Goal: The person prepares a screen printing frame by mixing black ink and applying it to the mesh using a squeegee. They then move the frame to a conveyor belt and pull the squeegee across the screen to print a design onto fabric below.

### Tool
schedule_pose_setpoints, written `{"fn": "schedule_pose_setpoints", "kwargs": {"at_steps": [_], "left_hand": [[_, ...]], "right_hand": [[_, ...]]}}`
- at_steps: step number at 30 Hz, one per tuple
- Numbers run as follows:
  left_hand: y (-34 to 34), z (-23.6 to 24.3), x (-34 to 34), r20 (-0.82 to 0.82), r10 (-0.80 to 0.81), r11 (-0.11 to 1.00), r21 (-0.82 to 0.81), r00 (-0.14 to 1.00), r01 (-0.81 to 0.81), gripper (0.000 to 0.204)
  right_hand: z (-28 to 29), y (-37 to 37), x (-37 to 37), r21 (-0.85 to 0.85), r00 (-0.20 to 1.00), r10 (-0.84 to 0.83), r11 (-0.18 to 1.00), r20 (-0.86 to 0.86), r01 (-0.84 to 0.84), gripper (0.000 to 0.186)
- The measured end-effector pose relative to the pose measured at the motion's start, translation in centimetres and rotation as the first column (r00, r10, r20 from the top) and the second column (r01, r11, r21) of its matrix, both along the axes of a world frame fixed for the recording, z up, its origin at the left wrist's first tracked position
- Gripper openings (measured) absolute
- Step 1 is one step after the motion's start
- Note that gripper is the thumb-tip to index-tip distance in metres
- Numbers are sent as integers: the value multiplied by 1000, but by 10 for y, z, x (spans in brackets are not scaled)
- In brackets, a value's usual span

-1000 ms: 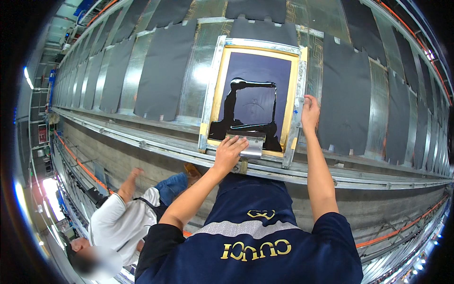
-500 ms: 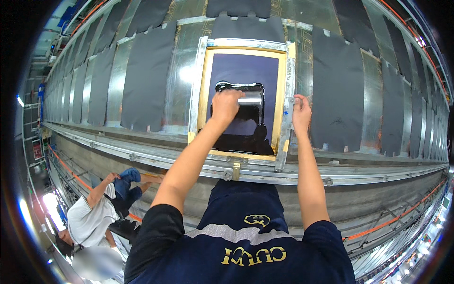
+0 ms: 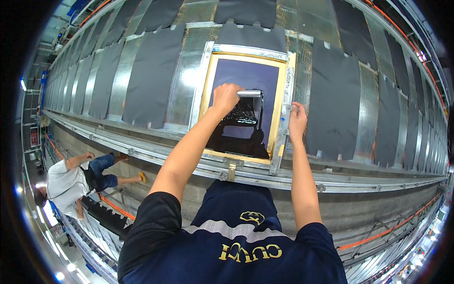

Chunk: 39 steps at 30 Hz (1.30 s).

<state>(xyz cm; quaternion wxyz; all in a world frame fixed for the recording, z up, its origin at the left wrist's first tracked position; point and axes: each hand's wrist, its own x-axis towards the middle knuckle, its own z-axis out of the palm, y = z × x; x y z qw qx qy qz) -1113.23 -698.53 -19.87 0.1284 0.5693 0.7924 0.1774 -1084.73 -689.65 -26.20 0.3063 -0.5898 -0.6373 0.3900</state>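
Our left hand (image 3: 225, 97) closes its fingers around a metal squeegee (image 3: 249, 94) jutting rightward from them; nearer us than those fingers lies glossy black ink (image 3: 236, 143). Our right hand (image 3: 297, 122) has bent fingers beside the screen frame (image 3: 284, 118); whether they grip, we cannot tell.

Below the screen-printing frame (image 3: 250, 50), the person's navy T-shirt (image 3: 227, 270) bears a row of large gold capital letters (image 3: 250, 253), upside down in this view. Nearer to the frame, beyond a pale grey band (image 3: 236, 232), the shirt shows a looped gold emblem (image 3: 252, 217). High on the frame's right rail runs a short line of dark characters (image 3: 288, 76), too small to read surely; a blue mark (image 3: 283, 119) sits lower on that rail. Right of the frame, a dark grey sheet (image 3: 331, 94) carries a faint, illegible mark (image 3: 333, 131).
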Motion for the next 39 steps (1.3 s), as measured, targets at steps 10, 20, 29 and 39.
{"fn": "schedule_pose_setpoints", "kwargs": {"at_steps": [10,20,29,39], "left_hand": [[-144,-18,71,-48,-125,978,162,991,131,42],[-229,22,-18,110,-128,980,165,986,109,60],[-365,4,-289,0,-93,993,76,996,92,64],[-429,-6,-347,-45,-152,985,75,987,155,66]], "right_hand": [[-19,9,4,-48,996,-2,999,-86,-3,19],[42,-24,-116,131,988,73,990,-133,-55,19],[17,-186,-384,15,975,24,1000,-223,-21,21],[10,-214,-442,39,999,-22,999,-36,24,20]]}}
